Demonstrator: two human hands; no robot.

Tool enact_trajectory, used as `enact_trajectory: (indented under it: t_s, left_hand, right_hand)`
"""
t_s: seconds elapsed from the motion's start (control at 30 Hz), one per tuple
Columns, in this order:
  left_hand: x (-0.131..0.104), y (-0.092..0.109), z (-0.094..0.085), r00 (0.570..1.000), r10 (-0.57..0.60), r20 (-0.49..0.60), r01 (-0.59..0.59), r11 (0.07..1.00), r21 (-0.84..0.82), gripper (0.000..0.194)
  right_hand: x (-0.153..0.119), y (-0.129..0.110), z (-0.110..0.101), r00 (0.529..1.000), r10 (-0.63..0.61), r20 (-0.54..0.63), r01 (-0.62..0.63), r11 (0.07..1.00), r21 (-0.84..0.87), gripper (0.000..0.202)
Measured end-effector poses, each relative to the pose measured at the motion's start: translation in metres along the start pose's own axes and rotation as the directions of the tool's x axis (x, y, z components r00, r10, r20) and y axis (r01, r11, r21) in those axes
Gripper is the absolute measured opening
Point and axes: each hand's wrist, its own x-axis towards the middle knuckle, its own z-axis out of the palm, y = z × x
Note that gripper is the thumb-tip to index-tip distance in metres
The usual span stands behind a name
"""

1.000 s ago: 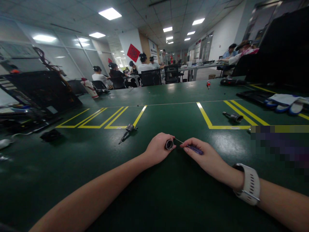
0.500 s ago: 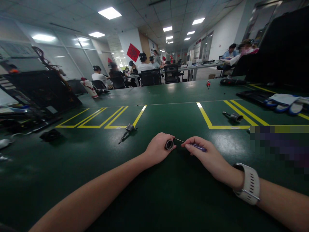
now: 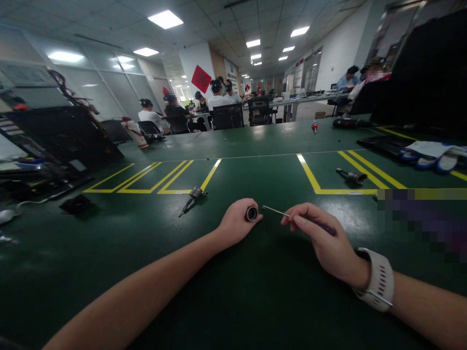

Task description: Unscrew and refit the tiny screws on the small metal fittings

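Note:
My left hand (image 3: pixel 238 221) is closed around a dark metal cylinder (image 3: pixel 251 214), whose round hollow end faces me. In my right hand (image 3: pixel 317 233) is a thin tool with a dark purple handle (image 3: pixel 326 227) and a slim metal shaft (image 3: pixel 277 211). A tiny dark piece (image 3: pixel 263 207) shows at the shaft's tip, just right of the cylinder and apart from it. Left of my hands, a metal part with a pointed rod (image 3: pixel 194 194) lies on the green table (image 3: pixel 226 301). Another metal socket-like part (image 3: pixel 353 176) rests farther right, between yellow tape lines.
White and blue gloves (image 3: pixel 434 150) lie on a black case at the right. A small black object (image 3: pixel 76 204) sits on the left. A red item (image 3: pixel 314 127) and a black tool (image 3: pixel 350 123) are near the far edge. Several people sit beyond the table.
My right hand has moved right, and the tool's tip has come away from my left hand. The cylinder in my left hand has shifted slightly left and up.

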Motion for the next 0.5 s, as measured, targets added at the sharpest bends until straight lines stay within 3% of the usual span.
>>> enact_trajectory:
  t_s: [0.2, 0.5]
  left_hand:
    - [0.000, 0.000, 0.000, 0.998, 0.063, 0.006, -0.063, 0.998, -0.033, 0.010]
    - [-0.001, 0.001, 0.000, 0.996, 0.089, 0.012, -0.089, 0.995, 0.035, 0.012]
  right_hand:
    - [-0.002, -0.004, 0.000, 0.981, 0.044, 0.189, -0.033, 0.998, -0.058, 0.019]
    - [0.000, -0.011, 0.003, 0.965, 0.090, 0.246, -0.054, 0.987, -0.150, 0.019]
